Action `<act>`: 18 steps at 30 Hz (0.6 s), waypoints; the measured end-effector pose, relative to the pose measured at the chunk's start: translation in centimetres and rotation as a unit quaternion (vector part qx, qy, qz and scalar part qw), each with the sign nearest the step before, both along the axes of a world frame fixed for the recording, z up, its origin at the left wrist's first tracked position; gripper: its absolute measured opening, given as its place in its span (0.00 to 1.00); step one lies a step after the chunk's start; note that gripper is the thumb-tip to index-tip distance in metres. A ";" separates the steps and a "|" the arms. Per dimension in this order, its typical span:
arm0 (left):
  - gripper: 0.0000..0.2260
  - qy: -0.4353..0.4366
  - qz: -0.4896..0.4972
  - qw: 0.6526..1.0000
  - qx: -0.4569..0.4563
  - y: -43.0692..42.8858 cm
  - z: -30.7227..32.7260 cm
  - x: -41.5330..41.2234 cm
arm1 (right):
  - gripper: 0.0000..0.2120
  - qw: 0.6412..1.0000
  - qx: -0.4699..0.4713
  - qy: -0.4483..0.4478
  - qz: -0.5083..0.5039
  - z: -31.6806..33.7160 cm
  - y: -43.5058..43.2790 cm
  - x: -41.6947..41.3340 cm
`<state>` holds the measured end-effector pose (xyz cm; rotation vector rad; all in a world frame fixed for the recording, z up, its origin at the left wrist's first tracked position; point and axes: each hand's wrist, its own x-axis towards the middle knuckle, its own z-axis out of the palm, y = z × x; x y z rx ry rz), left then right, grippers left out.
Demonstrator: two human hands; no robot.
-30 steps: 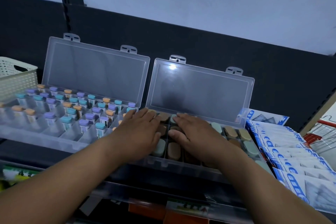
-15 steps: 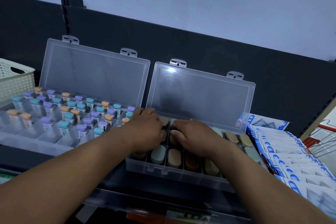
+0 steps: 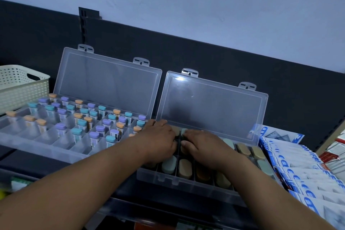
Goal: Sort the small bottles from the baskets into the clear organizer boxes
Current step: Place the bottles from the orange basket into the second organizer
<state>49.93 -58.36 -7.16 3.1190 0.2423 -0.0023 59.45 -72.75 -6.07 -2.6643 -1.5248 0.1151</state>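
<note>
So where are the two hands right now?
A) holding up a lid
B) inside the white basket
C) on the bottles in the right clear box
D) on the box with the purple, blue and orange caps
C: the left hand and the right hand lie side by side on the bottles in the right clear box, away from the white basket.

The left forearm (image 3: 84, 177) and right forearm (image 3: 261, 188) reach forward, converging. The left grip (image 3: 160, 140) and right grip (image 3: 201, 145) lie palm down, side by side, thumbs nearly touching, fingers bent downward, tips hidden.
</note>
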 end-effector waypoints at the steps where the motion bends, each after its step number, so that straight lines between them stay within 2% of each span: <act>1: 0.21 -0.002 -0.002 1.000 -0.008 0.0 0.1 -0.1 | 0.14 1.000 -0.001 0.001 0.000 0.0 0.0 0.0; 8: 0.26 -0.064 -0.004 0.997 -0.040 1.7 1.7 -2.7 | 0.27 0.999 0.029 0.010 -0.021 1.1 -0.8 -0.2; 14: 0.30 -0.100 0.025 0.991 -0.088 6.0 4.1 -7.9 | 0.28 0.995 0.084 0.021 -0.052 3.0 -1.0 -2.4; 18: 0.31 -0.112 0.077 0.987 -0.086 10.2 5.0 -11.2 | 0.27 0.994 0.096 0.022 -0.046 3.7 2.4 -6.2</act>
